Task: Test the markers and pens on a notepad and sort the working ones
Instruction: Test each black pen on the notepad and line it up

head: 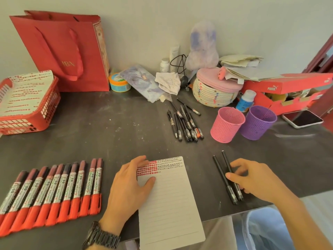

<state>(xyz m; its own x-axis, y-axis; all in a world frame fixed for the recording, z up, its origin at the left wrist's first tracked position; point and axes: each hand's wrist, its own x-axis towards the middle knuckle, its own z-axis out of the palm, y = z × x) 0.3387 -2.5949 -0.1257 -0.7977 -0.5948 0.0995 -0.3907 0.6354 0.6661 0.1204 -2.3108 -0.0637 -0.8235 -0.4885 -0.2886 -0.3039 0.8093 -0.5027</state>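
On the dark grey counter (108,138), near its front edge, lies a white lined notepad (169,204) with small red and black test marks along its top. The left hand (129,188) rests flat on the pad's top left corner, with its fingers loose and spread. A dark watch (102,237) sits on that wrist.

Two thin black pens (221,173) lie side by side just right of the pad. The right hand (255,179) lies over them, with its thumb and bent fingers touching them. I cannot tell if it pinches a pen or only touches.

A neat row of fat red markers with dark caps (54,192) lies left of the pad. Farther back is a loose pile of black pens (185,125). Beside the pile stand a pink holey plastic cup (226,126) and a purple holey plastic cup (256,123), touching each other. A red plastic basket (48,112) holding marked paper sits at the far left, in front of a red paper bag (61,51).

The right hand hides part of the nearer pen. The leftmost markers are cut off by the picture's edge. The insides of both cups are hard to see.
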